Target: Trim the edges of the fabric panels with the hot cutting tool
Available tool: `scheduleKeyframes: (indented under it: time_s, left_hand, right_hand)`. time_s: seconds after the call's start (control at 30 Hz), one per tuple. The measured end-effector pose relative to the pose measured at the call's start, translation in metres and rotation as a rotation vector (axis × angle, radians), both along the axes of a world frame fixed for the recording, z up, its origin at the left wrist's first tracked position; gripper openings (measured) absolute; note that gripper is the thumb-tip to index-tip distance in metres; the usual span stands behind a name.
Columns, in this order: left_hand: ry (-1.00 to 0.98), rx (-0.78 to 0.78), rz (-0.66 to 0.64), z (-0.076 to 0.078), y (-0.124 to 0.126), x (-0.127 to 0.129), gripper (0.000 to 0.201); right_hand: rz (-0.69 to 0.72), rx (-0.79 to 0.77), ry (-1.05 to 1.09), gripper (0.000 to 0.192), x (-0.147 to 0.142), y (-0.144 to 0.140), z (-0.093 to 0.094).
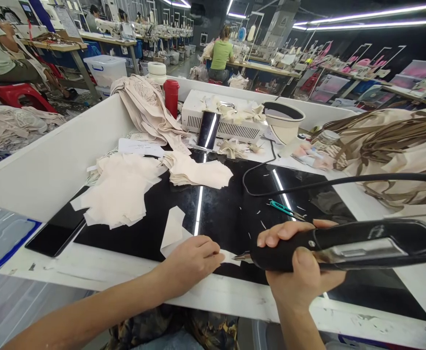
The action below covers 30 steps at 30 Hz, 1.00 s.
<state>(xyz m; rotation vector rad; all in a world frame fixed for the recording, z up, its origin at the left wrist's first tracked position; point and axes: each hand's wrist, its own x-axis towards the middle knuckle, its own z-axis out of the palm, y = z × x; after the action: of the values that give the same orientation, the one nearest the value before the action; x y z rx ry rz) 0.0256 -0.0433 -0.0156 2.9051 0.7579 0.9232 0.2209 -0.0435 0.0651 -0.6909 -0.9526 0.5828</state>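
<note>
My right hand [300, 265] is closed around a black corded hot-cutting tool [351, 245], its metal tip pointing left at a small pale fabric piece [176, 231] on the black glass work surface [220, 214]. My left hand [193, 262] lies flat on that piece near the front edge, fingers pressing it down just left of the tip. Two stacks of cream fabric pieces lie further back: a large one [120, 189] at left and a smaller one [194, 172] in the middle.
Green-handled snips [284, 209] lie on the glass beside the tool's black cord [308, 184]. Behind stand a red bottle [171, 97], a white machine box [220, 119], a white bowl [284, 119] and tan straps [388, 141]. White walls surround the table; other workers sit at distant benches.
</note>
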Motion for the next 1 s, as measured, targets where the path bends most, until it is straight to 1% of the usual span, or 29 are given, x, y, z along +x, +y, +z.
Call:
scheduleKeyframes:
  time_s: [0.1,0.27,0.4,0.5,0.63,0.83,0.9,1.0]
  left_hand:
    - [0.004,-0.012,0.0,0.0,0.0,0.0,0.023]
    - [0.008,-0.008,0.002,-0.004,0.001,0.0,0.022]
    - [0.001,-0.005,0.006,-0.004,0.001,0.0,0.021]
    - [0.001,0.001,-0.004,-0.003,0.002,0.0,0.023]
    - [-0.005,-0.011,-0.025,-0.001,0.002,-0.002,0.022]
    - [0.041,-0.016,-0.024,0.002,0.002,-0.003,0.02]
    - [0.04,-0.001,0.007,0.005,-0.001,-0.004,0.021]
    - [0.056,0.026,0.101,0.009,-0.011,-0.005,0.026]
  right_hand:
    - [0.043,0.012,-0.004,0.042,-0.004,-0.004,-0.001]
    - [0.053,0.005,-0.01,0.04,-0.01,-0.005,-0.005]
    - [0.046,-0.006,-0.042,0.037,-0.01,-0.004,-0.006]
    - [0.035,-0.002,-0.038,0.038,-0.006,-0.005,-0.005]
    - [-0.019,-0.002,-0.03,0.041,0.0,-0.007,-0.005]
    - [-0.034,-0.026,-0.041,0.041,0.001,-0.006,-0.005]
    - [-0.03,-0.027,-0.044,0.038,0.0,-0.007,-0.005]
    - [-0.029,-0.025,-0.053,0.038,0.0,-0.011,-0.006]
